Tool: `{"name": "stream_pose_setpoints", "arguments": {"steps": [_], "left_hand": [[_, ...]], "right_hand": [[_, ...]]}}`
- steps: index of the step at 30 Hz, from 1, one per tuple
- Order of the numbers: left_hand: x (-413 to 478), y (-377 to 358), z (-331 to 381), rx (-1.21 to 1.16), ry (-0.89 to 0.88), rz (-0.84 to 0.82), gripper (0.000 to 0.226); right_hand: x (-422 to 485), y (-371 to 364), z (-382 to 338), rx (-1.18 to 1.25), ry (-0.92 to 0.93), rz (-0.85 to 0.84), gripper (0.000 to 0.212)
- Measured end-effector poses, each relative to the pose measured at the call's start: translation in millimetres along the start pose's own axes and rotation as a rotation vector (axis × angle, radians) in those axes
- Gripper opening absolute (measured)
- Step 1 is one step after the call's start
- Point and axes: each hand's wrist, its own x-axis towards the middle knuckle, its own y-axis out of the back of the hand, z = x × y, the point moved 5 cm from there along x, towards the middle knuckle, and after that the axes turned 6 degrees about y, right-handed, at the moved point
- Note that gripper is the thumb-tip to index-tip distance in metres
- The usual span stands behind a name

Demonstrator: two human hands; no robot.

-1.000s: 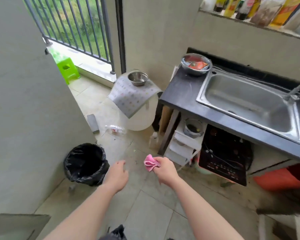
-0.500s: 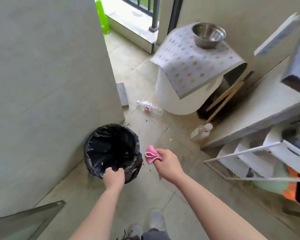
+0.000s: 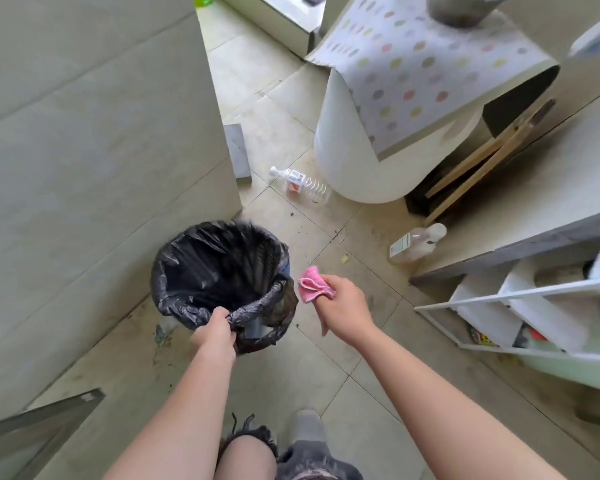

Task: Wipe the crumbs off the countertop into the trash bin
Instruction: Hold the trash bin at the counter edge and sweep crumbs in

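1. Head view: a tiled floor (image 3: 326, 368) is seen from above, with a trash bin (image 3: 219, 258) standing on it close to a grey wall (image 3: 84, 150).
2. The bin is lined with a black bag (image 3: 174, 292), whose edge is folded over the rim.
3. The near rim of the bin is gripped by the left hand (image 3: 213, 332), the fingers being closed around bunched bag plastic.
4. A pink cloth (image 3: 312, 279) is pinched in the closed right hand (image 3: 343, 306) and is held just to the right of the bin, above the floor and not over the opening.
5. The cloth is seen folded and crumpled; whether crumbs are carried in it cannot be told.
6. A clear plastic bottle (image 3: 302, 181) is seen lying on its side on the floor beyond the bin, beside a white round container (image 3: 354, 161).
7. The container is covered by a dotted mat (image 3: 423, 64), on which a metal bowl (image 3: 461, 10) is set.
8. A second bottle (image 3: 416, 244) is seen lying against a shelf unit (image 3: 499, 296) at the right.
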Motion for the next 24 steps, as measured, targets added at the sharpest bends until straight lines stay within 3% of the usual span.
{"name": "stream_pose_setpoints", "arguments": {"steps": [5,7,10,17,24], "left_hand": [[-110.3,22.7,1.2,0.253,-0.043,-0.058,0.023],[-178.6,37.9,-9.5,0.393,-0.067,-0.130,0.017],[-260.2,54.2,-27.0,0.637,-0.147,-0.248,0.025],[-436.5,76.8,-73.6,0.972,-0.382,-0.543,0.028],[-552.8,77.5,-182.0,1.120,-0.392,-0.823,0.025]], "right_hand": [[-80.7,75.2,-28.3,0.000,-0.056,0.103,0.028],[-136.6,114.7,-43.2,0.000,-0.091,0.137,0.023],[-205.9,158.7,-52.6,0.011,-0.123,0.182,0.020],[-402.2,257.2,-42.1,0.135,-0.267,0.521,0.022],[-581.8,307.6,34.0,0.341,-0.445,0.901,0.018]]}}
